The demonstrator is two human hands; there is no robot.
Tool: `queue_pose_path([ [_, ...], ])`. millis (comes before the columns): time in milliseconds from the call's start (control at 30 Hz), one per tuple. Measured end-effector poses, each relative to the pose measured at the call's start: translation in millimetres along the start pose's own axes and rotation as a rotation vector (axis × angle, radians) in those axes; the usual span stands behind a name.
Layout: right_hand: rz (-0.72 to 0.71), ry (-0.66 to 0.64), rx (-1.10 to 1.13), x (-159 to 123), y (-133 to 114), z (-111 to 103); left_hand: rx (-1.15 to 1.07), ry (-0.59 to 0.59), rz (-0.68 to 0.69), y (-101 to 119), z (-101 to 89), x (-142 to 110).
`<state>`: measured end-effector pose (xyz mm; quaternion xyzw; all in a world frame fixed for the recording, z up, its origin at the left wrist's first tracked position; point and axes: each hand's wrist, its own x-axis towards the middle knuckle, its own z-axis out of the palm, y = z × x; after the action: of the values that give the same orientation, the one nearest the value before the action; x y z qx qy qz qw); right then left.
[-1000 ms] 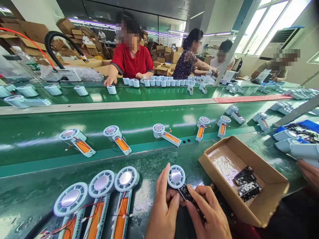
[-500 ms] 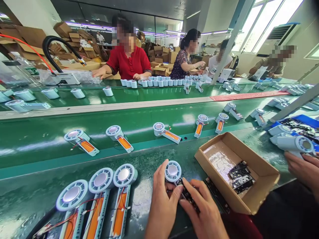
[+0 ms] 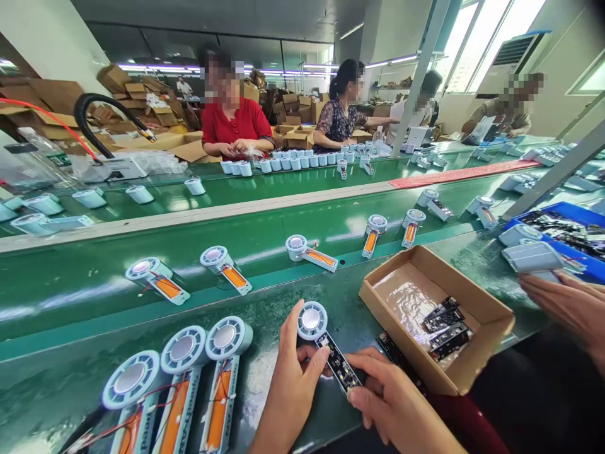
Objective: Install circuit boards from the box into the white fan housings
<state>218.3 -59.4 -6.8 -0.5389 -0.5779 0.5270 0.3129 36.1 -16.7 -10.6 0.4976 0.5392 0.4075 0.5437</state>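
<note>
A pale blue handheld fan (image 3: 312, 320) lies between my two hands over the bench, its round grille and silver centre facing up. Along its handle sits a black circuit board (image 3: 337, 363) with small pale components. My left hand (image 3: 292, 377) is closed around the upper handle, thumb on the board and index finger beside the round head. At the lower end, my right hand (image 3: 390, 392) grips the handle and board edge between thumb and fingers. To the left stand three similar fans (image 3: 229, 335) with orange batteries and thin red wires in their open handles.
A cardboard box (image 3: 373, 293) holding several circuit boards is right of my hands, with more boards (image 3: 399, 359) beside it. A co-worker's hands (image 3: 562, 296) hold another fan at far right, near a blue tray (image 3: 579, 217). Several fans line the green conveyor (image 3: 265, 252); people sit across it.
My right hand has slid down toward the handle's lower end, uncovering more of the circuit board. My left hand keeps its hold. At right, the co-worker's fan has turned.
</note>
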Motion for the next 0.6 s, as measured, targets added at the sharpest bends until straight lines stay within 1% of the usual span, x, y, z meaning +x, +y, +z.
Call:
queue_pose_path([
  [67,0.053,-0.086,0.045,8,-9,-5,-0.022,0.011,0.013,-1,-1.1,-1],
  [100,0.058,-0.096,0.031,11,-13,-8,-0.03,0.011,0.021,-1,-1.4,-1],
  [133,0.041,-0.082,-0.008,15,-17,-10,-0.038,0.008,0.028,-2,-1.7,-2],
  [233,-0.102,-0.003,-0.197,25,-27,-11,-0.049,-0.005,0.041,-5,-2.2,-4],
  [300,-0.146,0.024,-0.288,28,-30,-8,-0.049,-0.005,0.049,-6,-2.4,-4],
  [467,-0.06,0.012,-0.345,32,-26,-4,-0.063,0.008,0.073,-11,-2.3,-3],
  [600,-0.056,0.03,-0.304,35,-21,-4,-0.049,-0.002,0.092,-17,-1.8,1],
])
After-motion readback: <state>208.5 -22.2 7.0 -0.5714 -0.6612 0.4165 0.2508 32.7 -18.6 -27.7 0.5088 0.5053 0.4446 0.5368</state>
